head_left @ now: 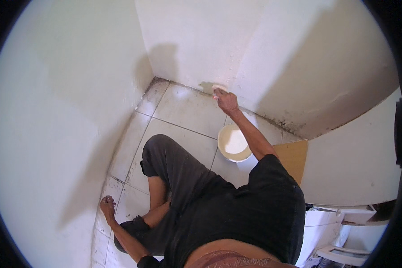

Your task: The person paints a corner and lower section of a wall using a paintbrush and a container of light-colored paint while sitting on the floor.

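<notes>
My right hand [228, 102] reaches out to the low part of the far wall [196, 49]. Its fingers are closed round a paintbrush, whose pale bristle end [219, 87] is at the wall just above the floor edge; the handle is mostly hidden in the hand. Under my right forearm stands a cream bucket [224, 152] with white paint [235, 141] in it. Off to the left, my left hand [107, 207] is by the foot of the left wall [53, 111], near my folded leg. Its fingers are curled, and what they hold, if anything, is too small to make out.
Pale floor tiles [183, 118] meet the walls along a dirty edge. A wooden board [292, 156] is right of the bucket, beside my right shoulder. Further right stand a white panel [353, 165] and a white frame-like object [344, 254].
</notes>
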Demonstrator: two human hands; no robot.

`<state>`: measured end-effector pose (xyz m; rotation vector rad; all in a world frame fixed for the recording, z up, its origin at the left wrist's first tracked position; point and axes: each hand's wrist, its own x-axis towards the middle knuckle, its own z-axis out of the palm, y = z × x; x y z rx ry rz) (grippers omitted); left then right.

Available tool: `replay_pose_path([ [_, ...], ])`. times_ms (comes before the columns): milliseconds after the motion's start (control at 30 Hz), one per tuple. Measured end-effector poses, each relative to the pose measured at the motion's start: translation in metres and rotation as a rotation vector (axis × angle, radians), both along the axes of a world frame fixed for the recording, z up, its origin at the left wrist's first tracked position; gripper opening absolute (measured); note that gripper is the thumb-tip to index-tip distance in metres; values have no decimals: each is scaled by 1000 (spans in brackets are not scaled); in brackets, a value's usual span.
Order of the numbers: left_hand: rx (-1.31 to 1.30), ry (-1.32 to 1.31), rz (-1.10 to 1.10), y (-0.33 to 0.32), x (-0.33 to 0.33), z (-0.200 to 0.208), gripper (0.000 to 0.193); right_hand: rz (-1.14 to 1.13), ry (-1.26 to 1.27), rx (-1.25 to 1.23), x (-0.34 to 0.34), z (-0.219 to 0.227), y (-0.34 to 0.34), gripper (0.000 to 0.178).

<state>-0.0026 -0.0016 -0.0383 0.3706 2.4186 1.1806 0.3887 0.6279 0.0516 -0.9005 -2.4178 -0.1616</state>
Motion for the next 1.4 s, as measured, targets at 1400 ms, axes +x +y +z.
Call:
replay_pose_path([
  [1400, -169, 119, 19, -6, -1, -7, 25, -261, 360, -430, 117, 24, -144, 22],
])
